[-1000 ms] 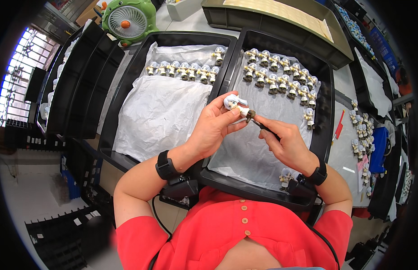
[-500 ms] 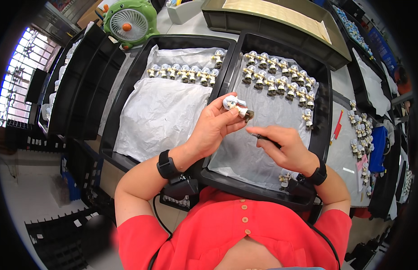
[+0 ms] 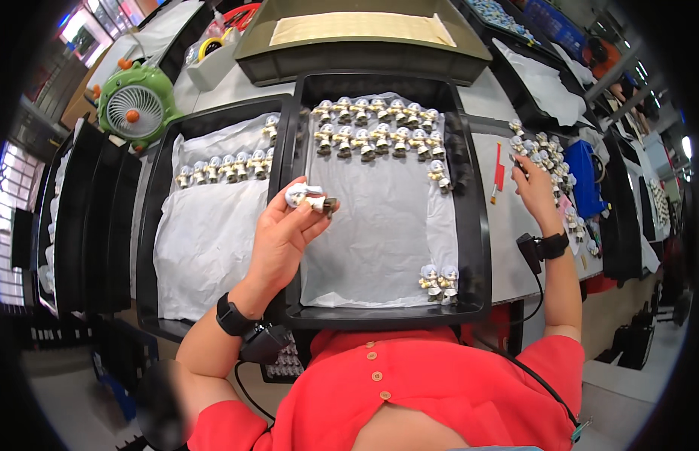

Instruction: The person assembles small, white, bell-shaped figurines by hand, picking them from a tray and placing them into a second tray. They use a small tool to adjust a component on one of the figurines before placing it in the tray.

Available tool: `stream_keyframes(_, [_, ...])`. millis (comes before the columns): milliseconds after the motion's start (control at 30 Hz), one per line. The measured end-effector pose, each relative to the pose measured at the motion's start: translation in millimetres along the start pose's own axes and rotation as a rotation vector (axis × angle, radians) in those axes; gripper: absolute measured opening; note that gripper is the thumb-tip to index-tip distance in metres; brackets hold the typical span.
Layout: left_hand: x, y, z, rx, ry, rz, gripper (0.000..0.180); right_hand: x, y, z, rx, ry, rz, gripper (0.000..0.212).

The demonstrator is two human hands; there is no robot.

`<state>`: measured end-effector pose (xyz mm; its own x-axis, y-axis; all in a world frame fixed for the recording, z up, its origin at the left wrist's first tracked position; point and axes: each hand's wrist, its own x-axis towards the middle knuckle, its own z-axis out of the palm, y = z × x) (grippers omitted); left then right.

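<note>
Since the earlier frame, the right hand (image 3: 535, 188) has moved away from the held figurine and out to the desk (image 3: 507, 225) on the right, and the view has turned, so the trays sit further left.

Head view, looking down: the left hand (image 3: 283, 229) is closed in a pinch, thumb and fingers around one small figurine (image 3: 313, 200). The figurine has pale hair, white clothes and dark feet; it is held tilted almost flat, head to the left and feet to the right, above the near-left part of the right tray. The right hand is partly closed, its fingers curled about a slim dark tool (image 3: 519, 167) that shows only in part, beside a crowded group of similar figurines (image 3: 545, 154) on the desk. A slim red tool (image 3: 500, 177) lies between that group and the right tray (image 3: 387, 315).

The right tray is black and lined with white paper (image 3: 372, 233). Two rows of figurines (image 3: 379, 139) lie at its far end, one more sits just below their right end, and a pair (image 3: 439, 283) lies in the near right corner. The left tray (image 3: 148, 263), also black and paper-lined, has one row of figurines (image 3: 227, 167), with a single one above. Beyond the trays stand a green fan (image 3: 135, 105) and a large bin (image 3: 364, 66) holding a cream sheet (image 3: 360, 28).
</note>
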<state>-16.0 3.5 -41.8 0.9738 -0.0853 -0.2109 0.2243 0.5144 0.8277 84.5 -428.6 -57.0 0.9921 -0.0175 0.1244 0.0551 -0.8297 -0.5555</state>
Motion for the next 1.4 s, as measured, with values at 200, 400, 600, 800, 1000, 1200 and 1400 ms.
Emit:
stream_keyframes(200, [1.6,0.1,0.5,0.028,-0.002,0.022,0.046,-14.1,73.4,25.5,-0.463,0.249,-0.197,0.024])
stream_keyframes(400, [0.2,0.8,-1.5,0.055,-0.007,0.04,0.046,0.4,19.2,44.9,-0.198,-0.03,0.053,0.017])
stream_keyframes(600, [-3.2,1.2,1.0,0.042,-0.021,0.038,0.047,0.0,25.3,56.2,-0.401,-0.008,-0.018,0.017])
stream_keyframes(800, [-1.2,-0.6,2.6,0.003,-0.04,0.022,0.048,10.3,18.2,2.1,-0.065,-0.111,0.145,0.016])
stream_keyframes(1000, [-0.5,-3.1,-4.5,-0.053,-0.035,0.019,0.043,-35.7,-148.7,-28.4,0.724,-0.106,-0.317,0.01])
stream_keyframes(1200, [1.7,-2.7,-8.9,-0.089,-0.069,0.011,0.044,-55.6,-212.8,34.8,0.634,-0.222,-0.787,0.015])
stream_keyframes(1400, [-0.4,-1.1,-5.2,-0.114,-0.091,-0.001,0.045,-53.9,-225.2,70.9,0.498,-0.289,-0.911,0.014])
